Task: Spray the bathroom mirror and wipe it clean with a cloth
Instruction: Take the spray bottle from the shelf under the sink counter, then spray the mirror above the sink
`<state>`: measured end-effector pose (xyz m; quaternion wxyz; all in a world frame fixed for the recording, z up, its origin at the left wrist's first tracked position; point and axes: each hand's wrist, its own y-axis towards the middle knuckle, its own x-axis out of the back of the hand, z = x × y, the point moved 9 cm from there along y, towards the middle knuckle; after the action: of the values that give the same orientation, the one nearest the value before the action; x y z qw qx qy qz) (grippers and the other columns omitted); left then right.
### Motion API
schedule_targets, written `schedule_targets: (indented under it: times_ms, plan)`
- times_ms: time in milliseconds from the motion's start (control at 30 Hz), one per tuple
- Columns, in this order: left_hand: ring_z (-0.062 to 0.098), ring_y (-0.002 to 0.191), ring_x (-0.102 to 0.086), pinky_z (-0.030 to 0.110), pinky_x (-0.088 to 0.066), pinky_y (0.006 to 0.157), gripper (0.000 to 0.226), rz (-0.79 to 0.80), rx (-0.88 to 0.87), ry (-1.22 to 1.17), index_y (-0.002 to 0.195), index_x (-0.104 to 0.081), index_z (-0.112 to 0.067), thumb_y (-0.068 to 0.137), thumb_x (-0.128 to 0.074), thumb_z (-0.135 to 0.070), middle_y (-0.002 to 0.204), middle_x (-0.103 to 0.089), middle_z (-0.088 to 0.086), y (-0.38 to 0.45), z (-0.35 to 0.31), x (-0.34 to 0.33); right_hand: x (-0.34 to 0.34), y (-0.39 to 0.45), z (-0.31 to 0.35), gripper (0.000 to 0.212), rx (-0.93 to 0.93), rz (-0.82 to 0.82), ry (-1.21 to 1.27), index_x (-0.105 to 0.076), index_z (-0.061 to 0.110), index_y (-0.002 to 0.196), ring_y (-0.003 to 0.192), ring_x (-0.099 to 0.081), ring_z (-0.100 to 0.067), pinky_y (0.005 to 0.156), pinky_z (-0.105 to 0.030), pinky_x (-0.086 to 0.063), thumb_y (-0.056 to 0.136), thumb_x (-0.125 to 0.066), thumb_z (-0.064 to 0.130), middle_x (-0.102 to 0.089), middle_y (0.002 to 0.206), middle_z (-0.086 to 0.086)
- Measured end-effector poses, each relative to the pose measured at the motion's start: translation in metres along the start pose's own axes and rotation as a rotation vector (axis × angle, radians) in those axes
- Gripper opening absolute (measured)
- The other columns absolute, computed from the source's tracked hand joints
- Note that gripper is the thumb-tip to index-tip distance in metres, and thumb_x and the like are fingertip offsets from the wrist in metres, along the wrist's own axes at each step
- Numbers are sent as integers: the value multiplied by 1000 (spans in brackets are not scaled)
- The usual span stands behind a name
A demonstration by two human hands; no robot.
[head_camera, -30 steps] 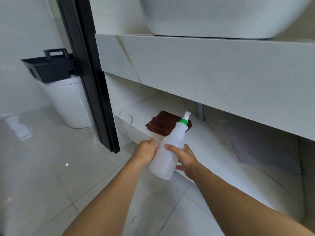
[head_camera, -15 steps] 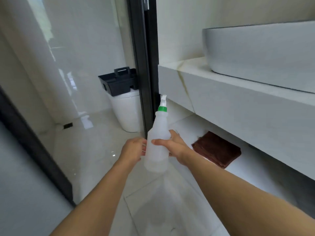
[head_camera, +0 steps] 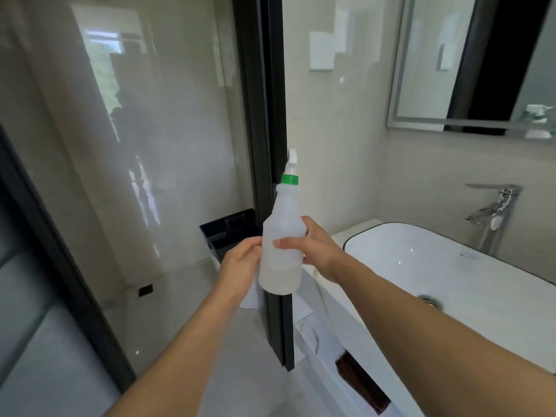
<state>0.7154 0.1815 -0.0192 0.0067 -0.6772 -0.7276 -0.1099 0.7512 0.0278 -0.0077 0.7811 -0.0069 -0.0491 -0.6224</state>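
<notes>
Spray bottle [head_camera: 281, 245]: translucent white, green collar, white nozzle on top, held upright in mid-air ahead of the bench's left end, off every surface. A low level of liquid visible in the bottom of it.

Right hand [head_camera: 316, 248]: grip closed around the bottle's mid-body, thumb across the near face, fingers wrapped behind.

Left hand [head_camera: 240, 266]: against the bottle's left side at mid-height, fingers curled onto it; how far round they reach hidden by the bottle.

Mirror [head_camera: 469, 64]: mounted on the wall above the bench, upper right, well apart from the bottle. Framed in light metal; a dark vertical band and part of a bottle reflected in it. No droplets or streaks discernible at this sharpness.

Cloth [head_camera: 361, 383]: dark brown, folded, lying on the lower shelf under the bench, near the shelf's front edge. Only part visible. Untouched by either hand.

Basin [head_camera: 451, 281]: white, dark-rimmed, seated on the bench top toward its right side, drain visible. Chrome tap [head_camera: 493, 212] standing behind it at the bench's back edge.

Black door frame [head_camera: 264, 115]: vertical, directly behind the bottle, just left of the bench's left end. Black caddy [head_camera: 225, 230] beyond it, partly hidden by the left hand.
</notes>
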Motion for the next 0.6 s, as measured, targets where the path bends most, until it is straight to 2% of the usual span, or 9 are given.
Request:
schedule_targets:
  times_ms: [100, 200, 300, 433, 600]
  plan:
    - [5, 97, -70, 18, -52, 77, 29, 57, -28, -29, 109, -68, -30, 97, -56, -6, 102, -75, -11, 5, -72, -3, 20, -9, 76, 55, 27, -6, -11, -48, 19, 125, 101, -67, -17, 88, -41, -58, 80, -79, 16, -65, 115, 0]
    - [8, 106, -67, 31, -56, 88, 41, 109, -57, 20, 122, -62, -26, 87, -70, -6, 113, -71, -7, 5, -135, -7, 35, -16, 140, 50, 49, 11, -37, -51, 21, 121, 103, -68, -18, 90, -41, -57, 80, -78, 15, -67, 115, 0]
    - [5, 109, -65, 32, -57, 87, 50, 158, -65, 49, 125, -59, -27, 81, -78, -12, 117, -69, -8, 5, -183, -11, 46, -22, 189, 59, 65, 15, -61, -51, 21, 125, 106, -68, -21, 94, -44, -56, 75, -81, 19, -67, 118, -2]
    - [8, 108, -67, 29, -57, 86, 59, 236, -97, 31, 129, -56, -24, 77, -84, -16, 120, -69, -7, 1, -227, -22, 53, -35, 230, 63, 97, 65, -39, -50, 19, 128, 108, -68, -24, 95, -48, -55, 73, -80, 17, -67, 121, -7]
    - [10, 107, -68, 34, -60, 86, 67, 269, -170, 19, 127, -55, -25, 69, -88, -16, 118, -69, -6, -11, -262, -43, 67, -62, 257, 65, 152, 74, -4, -51, 12, 130, 109, -69, -27, 87, -39, -56, 70, -76, 13, -68, 121, -13]
